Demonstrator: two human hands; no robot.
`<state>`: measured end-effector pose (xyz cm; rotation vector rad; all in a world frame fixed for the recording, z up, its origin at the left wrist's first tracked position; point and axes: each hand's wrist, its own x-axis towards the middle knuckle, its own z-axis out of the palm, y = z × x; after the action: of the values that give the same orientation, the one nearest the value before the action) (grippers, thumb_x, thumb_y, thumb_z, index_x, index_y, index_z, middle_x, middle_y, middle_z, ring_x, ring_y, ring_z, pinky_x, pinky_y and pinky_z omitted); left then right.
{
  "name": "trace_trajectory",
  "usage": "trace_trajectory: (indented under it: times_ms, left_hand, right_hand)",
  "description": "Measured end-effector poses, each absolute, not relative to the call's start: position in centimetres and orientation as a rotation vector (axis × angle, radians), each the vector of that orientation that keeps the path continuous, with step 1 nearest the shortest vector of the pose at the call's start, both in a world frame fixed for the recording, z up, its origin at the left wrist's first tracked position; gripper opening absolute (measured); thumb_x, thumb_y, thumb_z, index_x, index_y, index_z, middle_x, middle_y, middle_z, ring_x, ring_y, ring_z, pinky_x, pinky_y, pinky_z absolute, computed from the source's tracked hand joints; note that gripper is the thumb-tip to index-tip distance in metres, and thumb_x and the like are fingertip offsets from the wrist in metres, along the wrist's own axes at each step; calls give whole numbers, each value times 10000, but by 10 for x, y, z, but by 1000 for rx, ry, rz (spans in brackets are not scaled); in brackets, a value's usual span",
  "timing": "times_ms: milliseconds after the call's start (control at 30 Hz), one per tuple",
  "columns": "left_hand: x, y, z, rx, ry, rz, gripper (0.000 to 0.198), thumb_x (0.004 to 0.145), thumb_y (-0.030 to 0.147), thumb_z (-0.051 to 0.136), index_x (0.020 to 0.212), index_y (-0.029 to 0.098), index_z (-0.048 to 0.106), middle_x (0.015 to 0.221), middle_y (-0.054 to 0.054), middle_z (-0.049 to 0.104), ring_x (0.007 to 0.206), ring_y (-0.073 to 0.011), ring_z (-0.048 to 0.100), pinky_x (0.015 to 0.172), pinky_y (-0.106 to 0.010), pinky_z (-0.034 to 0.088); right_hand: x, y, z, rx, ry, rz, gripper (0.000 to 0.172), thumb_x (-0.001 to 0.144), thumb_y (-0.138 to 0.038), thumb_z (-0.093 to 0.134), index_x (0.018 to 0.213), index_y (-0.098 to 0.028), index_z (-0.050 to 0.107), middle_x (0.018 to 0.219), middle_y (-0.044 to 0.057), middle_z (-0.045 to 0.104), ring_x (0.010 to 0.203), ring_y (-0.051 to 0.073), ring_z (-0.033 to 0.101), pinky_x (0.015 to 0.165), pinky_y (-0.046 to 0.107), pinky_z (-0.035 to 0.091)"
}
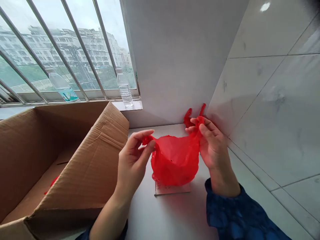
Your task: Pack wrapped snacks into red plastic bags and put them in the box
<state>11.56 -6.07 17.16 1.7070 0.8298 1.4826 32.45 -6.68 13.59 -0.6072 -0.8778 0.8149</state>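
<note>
A thin red plastic bag (175,163) is at the centre of my head-camera view, held by its two handles over a white desk (150,221), its mouth spread and its body sagging between them. The left hand (136,155) pinches the left handle between thumb and fingers, nearly closed at the tips, the palm hollow. The right hand (212,141) has the other handle bunched between thumb and fingers, a little higher; a dark blue patterned sleeve (233,213) covers that wrist. Showing below the bag is the near edge of a flat, pale item (172,190) with small reddish characters, too small for me to read; I cannot tell whether the bag touches it. Just behind the right hand, more red plastic (187,118) stands up near the wall corner. To the left, an open cardboard box (107,143) shows no writing I can make out, and a scrap of red (54,181) lies inside. Beyond it, on the sill of a barred window (82,50), are two clear bottles: a leaning one (62,85) with a blue-green label, its lettering illegible to me, and a ribbed one (124,88). Pale marbled tiles (272,103) line the right side.
</note>
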Motion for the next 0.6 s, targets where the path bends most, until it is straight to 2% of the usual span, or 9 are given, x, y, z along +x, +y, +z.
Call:
trace_trajectory:
  times_ms: [67,167,200,233,333,367,433,500,600]
  left_hand:
    - [129,-56,177,1690,771,1510,274,909,236,698,1179,266,663,915,4,635,824,-106,630,727,-181,581]
    - [141,-56,182,1760,679,1424,307,930,231,671,1228,288,626,928,10,638,843,-111,640,745,-202,562]
    - [142,-57,182,1828,646,1373,289,940,223,657,1219,292,631,915,12,647,845,-111,645,768,-211,551]
    - [143,-58,181,1908,617,1325,270,949,214,641,1207,295,640,901,14,657,853,-114,650,797,-221,540]
    - [141,-58,172,2106,612,1292,259,965,202,607,1198,307,652,1005,-6,680,983,-142,641,907,-265,503]
    - [140,-57,167,2121,651,1339,289,962,208,612,1229,315,632,1105,-19,668,1068,-162,620,947,-288,490]
    - [139,-53,156,2072,746,1412,389,947,240,636,1317,329,558,1317,-45,587,1233,-208,546,1025,-350,454]
    - [139,-49,144,1994,795,1335,521,929,284,664,1407,336,464,1435,-64,510,1331,-241,479,1090,-402,405]
    - [139,-42,134,1917,750,1040,537,926,337,664,1423,304,464,1363,-75,585,1270,-245,533,1075,-386,406]
  right_hand:
    - [315,-67,140,-609,-972,802,382,872,-368,742,1230,-318,620,1173,15,677,855,159,670,860,353,573]
    - [301,-70,140,-669,-1218,830,722,809,-331,808,1439,-353,456,1061,10,694,815,169,651,775,328,574]
    - [298,-71,139,-703,-1304,814,728,807,-319,806,1445,-348,456,1066,15,690,823,172,648,764,323,569]
    - [295,-70,138,-733,-1382,784,646,826,-307,782,1409,-336,506,1076,19,686,812,168,643,740,312,560]
    - [293,-64,134,-766,-1496,721,221,927,-287,640,1139,-275,704,1052,19,677,624,104,575,575,257,489]
    - [293,-62,133,-765,-1472,735,174,951,-299,606,1071,-259,726,1066,23,671,560,80,533,524,250,455]
    - [296,-58,131,-766,-1333,793,192,966,-362,598,1026,-242,735,1088,34,654,509,60,477,475,248,411]
    - [298,-56,128,-761,-1185,904,247,959,-440,611,1045,-240,728,915,17,646,505,76,454,465,245,391]
    - [299,-55,124,-703,-1080,1107,325,955,-511,600,1047,-227,729,586,-44,510,492,103,423,468,234,366]
